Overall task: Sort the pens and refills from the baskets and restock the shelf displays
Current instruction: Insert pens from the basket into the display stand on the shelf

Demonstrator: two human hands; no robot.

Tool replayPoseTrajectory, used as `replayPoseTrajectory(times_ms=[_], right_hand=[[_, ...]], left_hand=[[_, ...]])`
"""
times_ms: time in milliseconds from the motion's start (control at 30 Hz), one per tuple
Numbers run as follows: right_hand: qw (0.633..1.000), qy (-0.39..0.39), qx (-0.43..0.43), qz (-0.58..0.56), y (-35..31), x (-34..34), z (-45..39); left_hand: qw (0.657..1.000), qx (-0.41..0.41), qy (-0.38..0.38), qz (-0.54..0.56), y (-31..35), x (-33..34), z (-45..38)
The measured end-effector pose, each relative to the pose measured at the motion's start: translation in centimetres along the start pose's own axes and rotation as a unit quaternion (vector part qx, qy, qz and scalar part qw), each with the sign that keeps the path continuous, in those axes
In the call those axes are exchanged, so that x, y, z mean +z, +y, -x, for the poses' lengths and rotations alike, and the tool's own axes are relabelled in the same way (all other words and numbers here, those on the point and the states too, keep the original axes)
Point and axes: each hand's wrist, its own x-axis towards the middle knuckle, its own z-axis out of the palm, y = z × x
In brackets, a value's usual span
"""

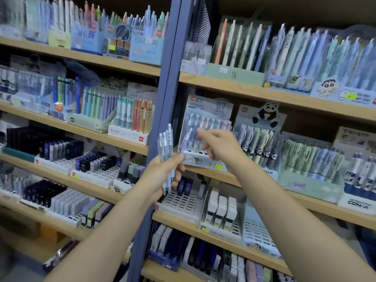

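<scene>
Before the blue upright that divides two runs of wooden shelving, a small bundle of pale, clear-barrelled pens stands nearly upright in the left hand. That grip is curled round the lower half of the bundle, thumb across the front, with the clicker ends rising above the fingers and the tips poking out below. Just right of it, the right hand reaches toward a pastel pen display box marked 0.7 mm on the middle shelf; its fingers are blurred and lie against the front of the box, and whether they pinch a pen cannot be told. Beside that box stands a panda-topped display of pens with panda figures. Below the hands, white slotted trays hold a few dark refill boxes, and next to them sit white-capped packs. Left of the upright, more tiered pen displays and trays of dark refill boxes fill the shelves.
</scene>
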Motion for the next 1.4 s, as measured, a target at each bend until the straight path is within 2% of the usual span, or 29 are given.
replayPoseTrajectory(times_ms=[67, 133, 233, 400, 533, 633, 733, 800, 933, 1233, 1400], right_hand=[[0.997, -0.077, 0.006, -0.005, 0.2, 0.2, 1.2], [0.996, -0.087, -0.005, -0.003, 0.7, 0.2, 1.8], [0.998, -0.042, -0.002, -0.056, 1.5, -0.8, 1.8], [0.984, 0.017, 0.047, -0.169, 2.7, -3.2, 1.5], [0.982, 0.041, 0.063, -0.172, 3.5, -4.2, 1.6], [0.984, 0.09, 0.048, -0.148, 3.5, -5.4, 1.3], [0.98, 0.159, 0.011, -0.119, 3.3, -6.8, 0.7], [0.98, 0.18, -0.015, -0.086, 3.3, -7.4, 0.2], [0.984, 0.171, -0.038, -0.038, 3.8, -7.7, -0.6], [0.994, 0.092, 0.02, 0.052, 4.7, -6.8, -2.5], [0.981, 0.158, 0.005, 0.111, 4.6, -6.3, -3.2]], left_hand=[[1.0, 0.002, -0.005, -0.014, -0.2, 0.8, -0.1], [0.999, -0.004, -0.018, -0.027, -0.5, 1.8, -0.1], [0.998, -0.01, -0.023, -0.05, -0.8, 2.9, 0.0], [0.996, -0.003, 0.032, -0.089, -1.3, 3.5, -0.4], [0.991, 0.025, 0.077, -0.106, -1.8, 4.7, -1.1], [0.99, 0.012, 0.071, -0.121, -1.9, 5.5, -1.4], [0.989, -0.037, 0.043, -0.133, -1.9, 5.8, -1.6], [0.988, -0.046, 0.017, -0.147, -1.9, 5.8, -1.8], [0.988, -0.025, -0.016, -0.152, -2.0, 5.7, -1.9], [0.998, -0.031, -0.037, -0.04, -2.0, 5.3, -1.5], [0.999, -0.036, -0.03, -0.01, -2.1, 5.1, -1.4]])
